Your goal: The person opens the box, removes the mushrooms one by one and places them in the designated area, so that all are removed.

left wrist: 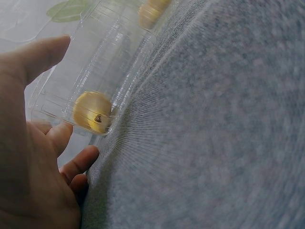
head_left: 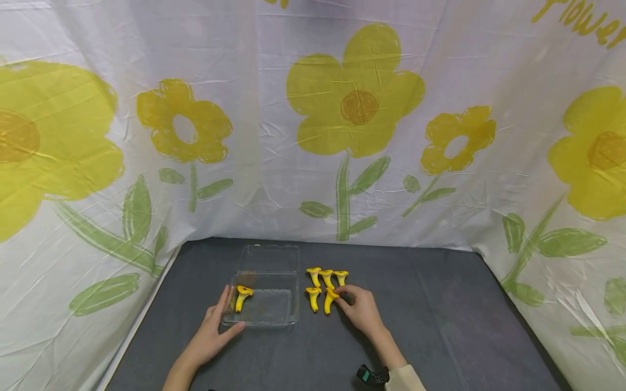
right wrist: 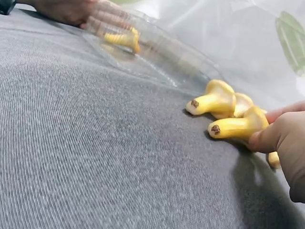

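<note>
My right hand (head_left: pixel 362 310) pinches the cap of a yellow chanterelle mushroom (right wrist: pixel 237 128) between thumb and fingers, its stem pointing towards me. Another chanterelle (head_left: pixel 313 300) lies just left of it, with a row of three (head_left: pixel 326 278) behind. To their left stands a clear plastic clamshell box (head_left: pixel 274 324), lid folded back. One chanterelle (head_left: pixel 242 299) lies inside, at the box's left side. My left hand (head_left: pixel 211 332) rests against the box's front left corner, fingers along the left wall and thumb at the front edge. The left wrist view shows that mushroom's stem end (left wrist: pixel 95 114) through the plastic.
A dark grey cloth (head_left: pixel 440 326) covers the table. White curtains printed with yellow flowers (head_left: pixel 359 106) hang behind it and on both sides. A black band (head_left: pixel 373 374) is round my right wrist, by a cream sleeve (head_left: pixel 406 379).
</note>
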{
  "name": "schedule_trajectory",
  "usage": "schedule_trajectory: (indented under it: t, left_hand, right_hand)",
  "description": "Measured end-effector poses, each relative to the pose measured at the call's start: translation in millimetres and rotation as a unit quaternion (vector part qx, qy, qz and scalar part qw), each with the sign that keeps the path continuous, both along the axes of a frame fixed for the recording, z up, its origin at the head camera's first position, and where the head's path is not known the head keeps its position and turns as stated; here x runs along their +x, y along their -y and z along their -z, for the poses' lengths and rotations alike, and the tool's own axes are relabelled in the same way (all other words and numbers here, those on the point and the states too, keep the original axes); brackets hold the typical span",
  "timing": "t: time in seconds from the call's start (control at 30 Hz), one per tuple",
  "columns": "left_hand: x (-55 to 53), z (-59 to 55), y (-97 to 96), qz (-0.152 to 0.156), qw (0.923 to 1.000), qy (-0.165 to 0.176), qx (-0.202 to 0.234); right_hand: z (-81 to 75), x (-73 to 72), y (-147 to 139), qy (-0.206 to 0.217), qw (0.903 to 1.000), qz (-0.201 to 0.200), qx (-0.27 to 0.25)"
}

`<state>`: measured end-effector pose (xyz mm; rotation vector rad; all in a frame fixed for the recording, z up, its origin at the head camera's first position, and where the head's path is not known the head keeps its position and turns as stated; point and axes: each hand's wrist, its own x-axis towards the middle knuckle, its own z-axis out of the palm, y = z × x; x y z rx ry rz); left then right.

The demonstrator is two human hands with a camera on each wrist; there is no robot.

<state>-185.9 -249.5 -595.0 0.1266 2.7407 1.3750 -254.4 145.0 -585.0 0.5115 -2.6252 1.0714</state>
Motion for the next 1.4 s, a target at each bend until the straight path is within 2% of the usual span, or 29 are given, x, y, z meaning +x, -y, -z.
schedule_trajectory:
  t: [0.37,0.67,0.83,1.03,1.17,1.4]
  left_hand:
    - [1.4,-1.5,-0.8,0.003,0.9999,-0.012,0.001]
    - [0.8,-1.0,-1.4,0.002,0.9999,-0.010,0.004]
    - [-1.0,0.4,-2.0,0.002,0.9998,-0.021,0.006]
    - [1.2,-0.9,-1.3,0.002,0.9999,-0.014,0.002]
    - [2.3,-1.8,-1.5,0.005,0.9997,-0.022,0.001]
    - [0.5,0.3,-2.3,0.005,0.9994,-0.035,0.002]
  right_hand:
    - [6.3,-7.6,-5.2,0.015,0.9994,-0.017,-0.026]
    - [10.0,-5.3,-7.6,0.028,0.9987,-0.016,-0.039]
    - [6.3,-5.2,-7.4,0.030,0.9984,-0.019,-0.044]
    - [-0.6,-5.4,-6.2,0.029,0.9981,-0.021,-0.049]
    - [-6.5,-5.0,-3.2,0.029,0.9968,-0.033,-0.066]
    - [-14.2,-4.9,11.6,0.000,0.9946,-0.056,-0.087]
